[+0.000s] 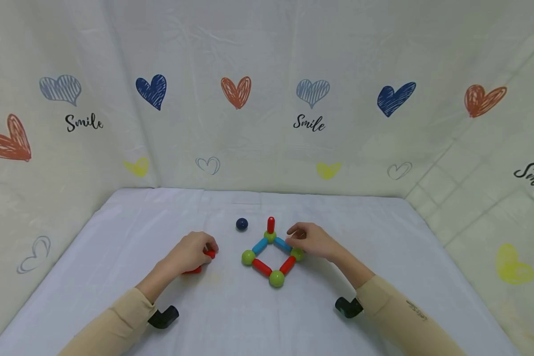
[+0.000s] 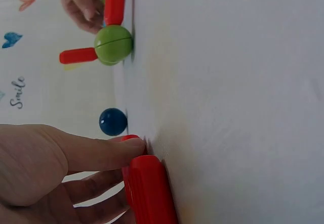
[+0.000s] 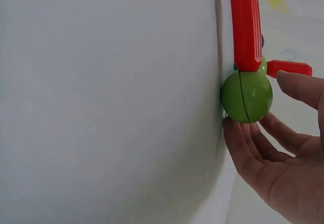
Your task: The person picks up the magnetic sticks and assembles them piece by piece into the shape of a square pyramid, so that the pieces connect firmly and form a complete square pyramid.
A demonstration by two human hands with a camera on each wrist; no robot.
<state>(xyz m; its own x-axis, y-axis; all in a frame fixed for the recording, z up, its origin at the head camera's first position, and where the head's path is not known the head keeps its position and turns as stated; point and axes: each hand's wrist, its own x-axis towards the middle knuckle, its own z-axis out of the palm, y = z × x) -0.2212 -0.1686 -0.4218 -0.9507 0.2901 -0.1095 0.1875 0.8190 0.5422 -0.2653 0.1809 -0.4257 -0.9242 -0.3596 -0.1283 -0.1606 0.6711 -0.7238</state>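
On the table, a flat four-sided frame of green balls point(image 1: 277, 278), red rods point(image 1: 261, 267) and blue rods point(image 1: 260, 245) stands in the middle. One red rod point(image 1: 271, 225) points up from its far ball. My left hand point(image 1: 189, 254) pinches a red rod point(image 2: 130, 137) between thumb and fingers, low over the table; another red rod point(image 2: 152, 193) lies beside it. At the frame's right corner is my right hand point(image 1: 313, 241). Its fingers reach the green ball point(image 3: 247, 96) there, with the thumb held apart from it; whether they touch is hard to tell.
A dark blue ball point(image 1: 242, 224) lies alone behind the frame, to its left. Black devices point(image 1: 163, 317) sit at both wrists. A white cloth covers the table point(image 1: 267, 326), and a printed fabric wall point(image 1: 267, 138) rises behind it.
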